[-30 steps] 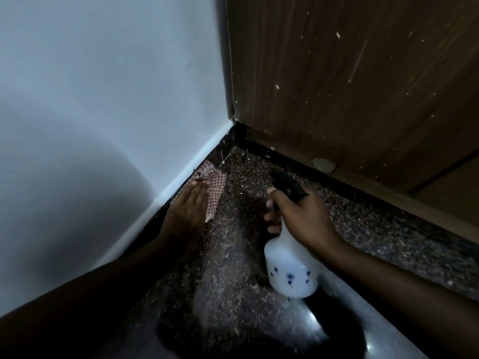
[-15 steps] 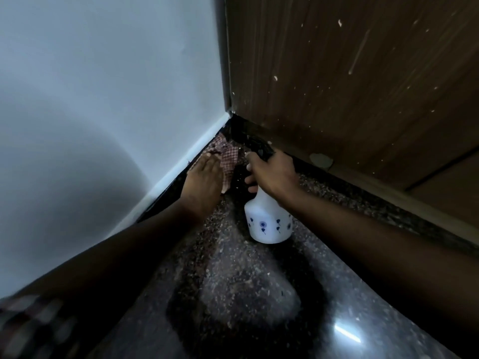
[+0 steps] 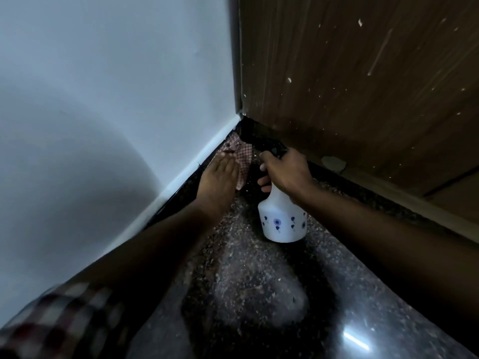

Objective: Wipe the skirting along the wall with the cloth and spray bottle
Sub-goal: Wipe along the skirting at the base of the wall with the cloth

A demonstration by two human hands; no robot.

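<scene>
A dark granite skirting (image 3: pixel 181 194) runs along the foot of the white wall into the corner. My left hand (image 3: pixel 219 181) lies flat with straight fingers, pressing a red-and-white checked cloth (image 3: pixel 242 158) against the skirting close to the corner. My right hand (image 3: pixel 285 172) grips the black trigger head of a white spray bottle (image 3: pixel 282 221) with small blue flowers. The bottle stands upright on the floor just right of the cloth, its nozzle pointing into the corner.
A brown wooden door or panel (image 3: pixel 363 73) closes the right side of the corner, with a dark threshold strip (image 3: pixel 375 200) at its foot. The floor (image 3: pixel 259 294) is speckled dark granite and glossy. The white wall (image 3: pixel 103 86) fills the left.
Both hands moved forward into the corner over the last second. The cloth slid along the skirting toward the door, and the bottle came down from a tilted hold to stand on the floor.
</scene>
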